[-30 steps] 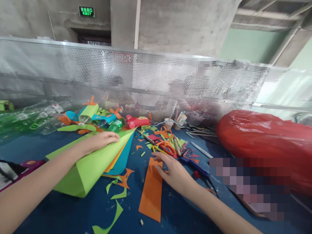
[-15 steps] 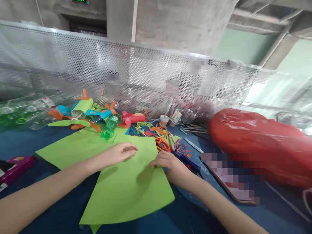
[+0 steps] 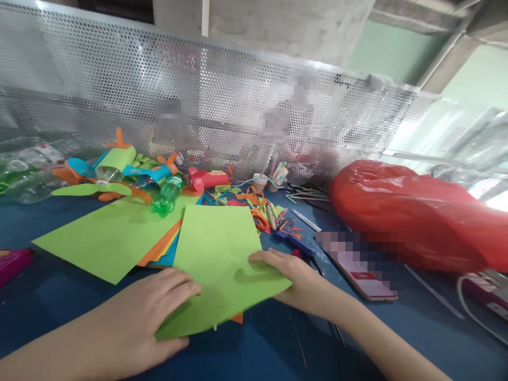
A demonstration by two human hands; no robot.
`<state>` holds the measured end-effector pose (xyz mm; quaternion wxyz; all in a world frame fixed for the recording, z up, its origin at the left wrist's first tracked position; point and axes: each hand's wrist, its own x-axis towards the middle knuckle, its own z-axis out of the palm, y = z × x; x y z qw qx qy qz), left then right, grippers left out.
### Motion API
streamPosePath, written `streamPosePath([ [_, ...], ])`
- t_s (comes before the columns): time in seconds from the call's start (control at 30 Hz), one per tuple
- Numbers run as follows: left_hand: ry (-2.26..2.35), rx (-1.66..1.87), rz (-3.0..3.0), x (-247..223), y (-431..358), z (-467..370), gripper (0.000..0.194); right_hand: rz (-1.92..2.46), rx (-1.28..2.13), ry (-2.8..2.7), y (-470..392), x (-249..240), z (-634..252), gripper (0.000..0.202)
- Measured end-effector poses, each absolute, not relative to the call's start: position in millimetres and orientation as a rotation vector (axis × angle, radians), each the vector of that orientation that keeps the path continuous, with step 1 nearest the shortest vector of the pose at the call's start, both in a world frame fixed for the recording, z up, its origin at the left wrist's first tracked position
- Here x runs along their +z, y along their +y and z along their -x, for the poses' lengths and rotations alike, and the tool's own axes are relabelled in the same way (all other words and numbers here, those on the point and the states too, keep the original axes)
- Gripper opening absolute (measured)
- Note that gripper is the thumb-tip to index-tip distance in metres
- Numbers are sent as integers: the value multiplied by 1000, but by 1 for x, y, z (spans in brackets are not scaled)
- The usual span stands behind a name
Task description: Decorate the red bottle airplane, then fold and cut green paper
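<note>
A light green paper sheet is held between both my hands, its near edge bent up off the table. My left hand grips the near left corner, fingers on top and thumb below. At the right edge, my right hand has a fingertip on top of the sheet, while the rest of that hand goes beneath it. To the left lies another light green sheet, with orange paper and blue paper showing between the two. A small orange piece pokes out under the held sheet's near edge.
Behind the sheets lie a green plastic bottle, paper-covered bottle crafts and colourful scraps. Further right are orange-handled scissors, a blue tool, a phone and a large red plastic bag. Perforated metal panels stand behind.
My left hand has come back from above the sheet to its near left corner and gripped it. My right hand has closed on the right edge. The sheet's near edge has risen, and the view has shifted.
</note>
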<state>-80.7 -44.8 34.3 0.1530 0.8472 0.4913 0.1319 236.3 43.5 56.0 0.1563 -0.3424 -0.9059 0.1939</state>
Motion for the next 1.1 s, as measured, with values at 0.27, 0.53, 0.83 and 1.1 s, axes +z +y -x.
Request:
streamPosePath([
  [0.27,1462,455,-2229,35,-30,90,34,1042,592,-2503,20,45,-239,15],
  [0.53,1453,546,-1702,29,-7,102,64,1475,495,-2187,20,32,-233,18],
  [0.83,1412,694,-1763,12,1,103,58,1512,575,-2100,24,27,-227,23],
  [1.1,1547,648,-1776,16,-11,95,48,1512,566,-2123,20,25,-226,27],
])
